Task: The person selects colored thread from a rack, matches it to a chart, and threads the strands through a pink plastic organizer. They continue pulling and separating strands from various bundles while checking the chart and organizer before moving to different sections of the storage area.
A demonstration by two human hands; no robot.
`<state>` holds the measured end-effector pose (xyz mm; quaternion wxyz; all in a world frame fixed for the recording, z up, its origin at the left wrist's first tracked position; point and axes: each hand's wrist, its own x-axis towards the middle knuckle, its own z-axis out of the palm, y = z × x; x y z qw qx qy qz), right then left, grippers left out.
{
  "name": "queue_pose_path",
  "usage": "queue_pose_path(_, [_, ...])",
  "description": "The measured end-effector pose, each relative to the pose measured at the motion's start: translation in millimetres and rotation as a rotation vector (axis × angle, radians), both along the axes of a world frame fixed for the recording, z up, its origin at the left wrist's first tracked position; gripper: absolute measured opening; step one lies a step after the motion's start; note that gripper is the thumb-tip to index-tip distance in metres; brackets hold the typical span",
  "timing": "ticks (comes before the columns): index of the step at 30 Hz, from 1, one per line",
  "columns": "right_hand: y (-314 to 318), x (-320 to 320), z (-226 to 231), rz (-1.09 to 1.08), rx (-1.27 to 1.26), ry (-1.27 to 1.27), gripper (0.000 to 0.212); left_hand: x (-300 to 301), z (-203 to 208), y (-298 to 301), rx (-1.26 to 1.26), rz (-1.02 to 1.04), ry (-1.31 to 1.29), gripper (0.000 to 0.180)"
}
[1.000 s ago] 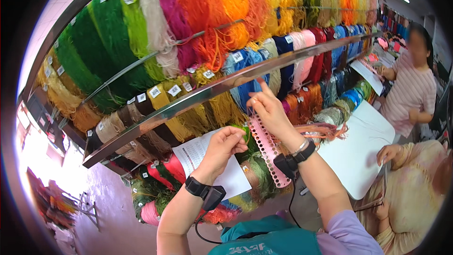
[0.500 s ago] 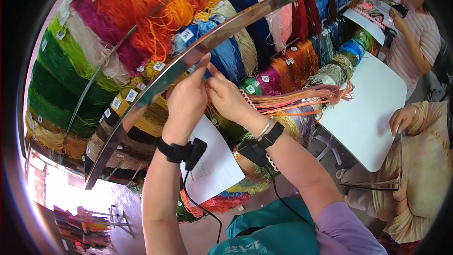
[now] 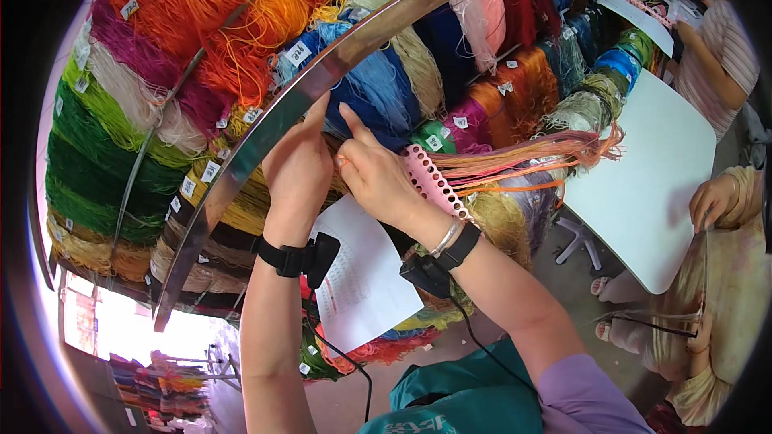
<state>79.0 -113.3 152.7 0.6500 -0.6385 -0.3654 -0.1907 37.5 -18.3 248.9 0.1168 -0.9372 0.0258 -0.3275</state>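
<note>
Pink strip (image 3: 434,181) with punched holes, in the head view, lies just right of the right hand (image 3: 376,177), the nearer one; its long axis slants down toward that wrist. Threads (image 3: 523,153) trail rightward from it. The right index finger points up, the others curled; the left hand (image 3: 299,165) is close beside, index raised. What either pinches I cannot tell. A metal rail (image 3: 354,52) crowds the left fingertips; wider room lies right, toward the white table (image 3: 651,185).

White table (image 3: 643,201) at right, beside it a person (image 3: 730,281) in pale yellow.
</note>
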Motion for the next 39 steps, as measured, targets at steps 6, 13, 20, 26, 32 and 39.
queue_pose_path(6, [-8.4, 2.0, -0.3, -0.029, 0.086, -0.002, 0.01, -1.7, -1.6, 1.2, -0.088, -0.007, 0.018, 0.048])
queue_pose_path(13, [-16.2, 11.5, 5.3, -0.048, 0.159, 0.043, 0.011, -1.0, -2.5, 2.3, -0.091, -0.017, 0.003, 0.048])
queue_pose_path(20, [-3.8, 7.3, 8.2, -0.032, -0.081, -0.037, 0.011, 0.3, -3.7, 0.5, -0.19, -0.076, 0.015, 0.045])
queue_pose_path(26, [-7.0, 9.3, 11.9, -0.017, -0.175, -0.033, 0.01, 3.4, 4.0, -14.1, -0.116, -0.019, 0.107, 0.047])
queue_pose_path(32, [-20.5, 22.5, 9.7, -0.045, 0.022, -0.035, 0.012, 3.5, 4.3, -10.1, 0.034, 0.127, 0.067, 0.049])
queue_pose_path(39, [-25.8, 59.1, 1.5, 0.029, 0.075, 0.029, 0.019, 5.8, 0.1, 9.6, -0.209, 0.006, 0.052, 0.044])
